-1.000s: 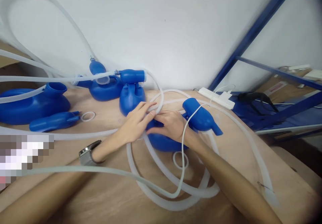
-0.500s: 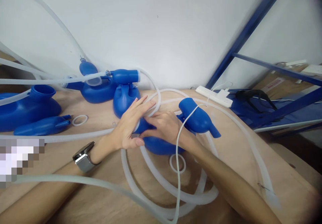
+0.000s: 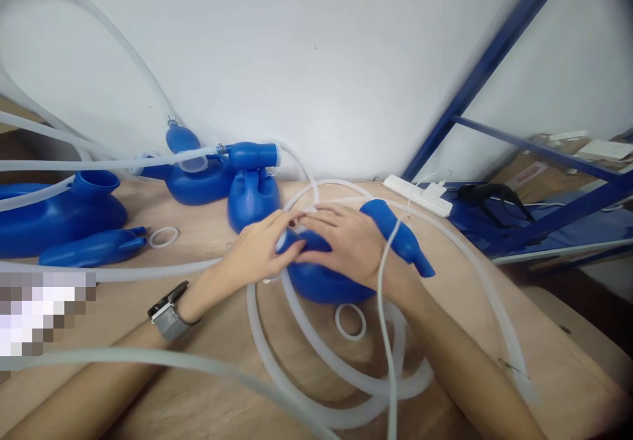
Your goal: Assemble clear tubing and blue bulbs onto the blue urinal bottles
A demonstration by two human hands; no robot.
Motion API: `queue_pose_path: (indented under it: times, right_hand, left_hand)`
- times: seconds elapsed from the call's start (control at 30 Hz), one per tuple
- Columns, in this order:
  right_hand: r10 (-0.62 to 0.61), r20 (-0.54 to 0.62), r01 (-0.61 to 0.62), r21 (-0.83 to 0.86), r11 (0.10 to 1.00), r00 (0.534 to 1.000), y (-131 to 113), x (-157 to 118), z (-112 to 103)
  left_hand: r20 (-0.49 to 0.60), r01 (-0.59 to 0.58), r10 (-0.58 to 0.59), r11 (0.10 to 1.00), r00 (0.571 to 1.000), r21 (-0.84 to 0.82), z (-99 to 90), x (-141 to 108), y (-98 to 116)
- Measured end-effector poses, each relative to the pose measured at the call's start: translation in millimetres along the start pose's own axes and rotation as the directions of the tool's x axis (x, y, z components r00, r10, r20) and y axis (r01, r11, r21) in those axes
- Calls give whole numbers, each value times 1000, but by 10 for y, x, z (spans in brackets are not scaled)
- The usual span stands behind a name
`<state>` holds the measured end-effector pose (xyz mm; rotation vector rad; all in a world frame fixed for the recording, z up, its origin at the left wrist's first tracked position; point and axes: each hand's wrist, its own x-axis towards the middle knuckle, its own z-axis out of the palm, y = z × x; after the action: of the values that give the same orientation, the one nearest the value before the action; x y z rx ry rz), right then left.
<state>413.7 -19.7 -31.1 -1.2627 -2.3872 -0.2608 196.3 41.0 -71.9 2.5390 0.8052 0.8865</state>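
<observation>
A blue plastic vessel (image 3: 321,282) lies on the wooden table (image 3: 208,387), wound about by loops of white translucent hose (image 3: 306,361). My left hand (image 3: 260,252), a watch on its wrist, grips the neck end of the vessel where the hose meets it. My right hand (image 3: 349,242) lies on top of the vessel with its fingers curled toward the same joint. A blue funnel-shaped piece (image 3: 403,239) sticks out to the right behind my right wrist. A thin white tube (image 3: 386,308) hangs across my right forearm.
Several more blue vessels (image 3: 59,216) and blue fittings (image 3: 252,196) stand at the back left with hoses running off left. Two white rings (image 3: 163,236) (image 3: 350,321) lie on the table. At the back right are a white power strip (image 3: 418,194) and a blue metal frame (image 3: 494,51).
My right hand has slid up onto the top of the blue vessel, and my left hand has closed around its neck end. The thin tube has swung right across my right forearm.
</observation>
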Motion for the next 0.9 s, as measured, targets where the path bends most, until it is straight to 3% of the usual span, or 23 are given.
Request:
queue_pose_path:
  times: [0.07,0.1,0.2,0.23,0.27,0.33,0.43,0.5,0.57,0.63,0.77,0.9]
  right_hand:
    - [41,-207,-59,-80,995,977,68,-30,-153]
    - [57,-328,-98,-109,989,943,114,-49,-230]
    - [65,-649,-240,-185,953,758,261,-116,-462]
    - [95,-702,-316,-192,929,706,307,-137,-533]
    - [178,-702,-416,-183,890,689,351,-157,-595]
    - [423,-585,-607,-154,780,692,445,-190,-678]
    - [685,-227,-720,-156,676,692,623,-232,-664]
    - [684,-9,-677,-143,722,730,757,-254,-585]
    - [616,123,-614,-54,787,779,871,-262,-495]
    - [612,162,-622,16,783,774,938,-252,-424]
    - [734,85,-735,-21,678,674,930,-204,-350]
    - [704,15,-701,-71,709,710,840,-170,-324]
  left_hand:
    - [-4,76,-76,997,997,21,-3,20,28]
    - [-5,104,-104,994,995,31,1,28,43]
    - [-3,165,-165,984,986,72,31,46,95]
    - [-5,182,-182,979,983,89,44,52,112]
    - [-7,198,-198,974,980,107,58,60,127]
    - [-3,219,-220,966,975,138,85,80,145]
    - [-4,229,-231,960,973,159,117,122,137]
    - [-3,220,-222,963,975,154,129,153,113]
    - [5,207,-210,969,978,138,129,184,86]
    - [28,183,-188,975,982,128,115,210,67]
    - [97,88,-102,987,990,137,64,255,62]
    - [147,57,-74,992,986,117,13,304,59]
